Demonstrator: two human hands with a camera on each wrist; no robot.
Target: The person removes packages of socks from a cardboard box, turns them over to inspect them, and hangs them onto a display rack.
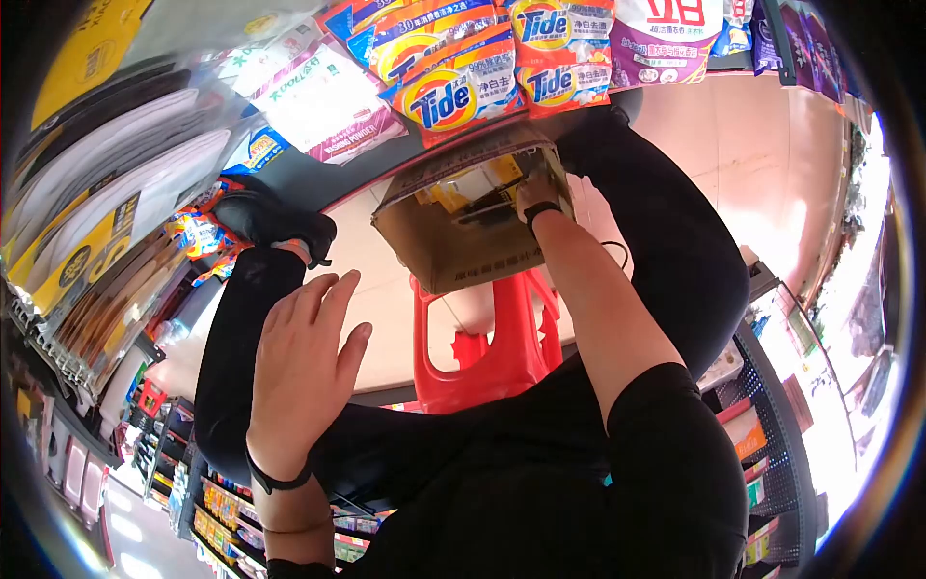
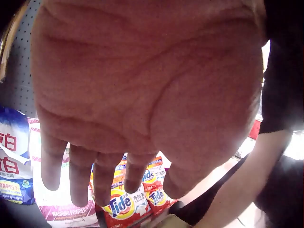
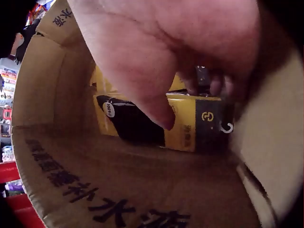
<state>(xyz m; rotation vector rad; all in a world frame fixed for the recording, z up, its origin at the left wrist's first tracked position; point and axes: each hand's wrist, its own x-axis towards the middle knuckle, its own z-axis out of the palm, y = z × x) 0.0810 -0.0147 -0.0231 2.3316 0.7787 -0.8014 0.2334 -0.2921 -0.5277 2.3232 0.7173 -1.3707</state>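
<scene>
My right hand [image 1: 533, 196] reaches into an open cardboard box [image 1: 429, 241]. In the right wrist view, the thumb of my right hand [image 3: 161, 57] lies across the front of a yellow-and-black hook-top package [image 3: 183, 126] with a dark folded item inside, which looks like socks. The fingers curl over its top edge, their tips partly hidden, pinching it. More yellow packaging [image 3: 102, 83] shows just behind. My left hand [image 1: 304, 372] is held up with fingers straight and nothing in it; its palm fills most of the left wrist view.
The box sits over a red plastic stool [image 1: 482, 386] between the person's knees. Tide detergent bags [image 1: 453, 96] and a washing powder bag [image 1: 333, 106] line the shelf ahead. Hanging packages [image 1: 106, 232] crowd the left side. Stocked shelves [image 1: 767, 463] stand behind at the right.
</scene>
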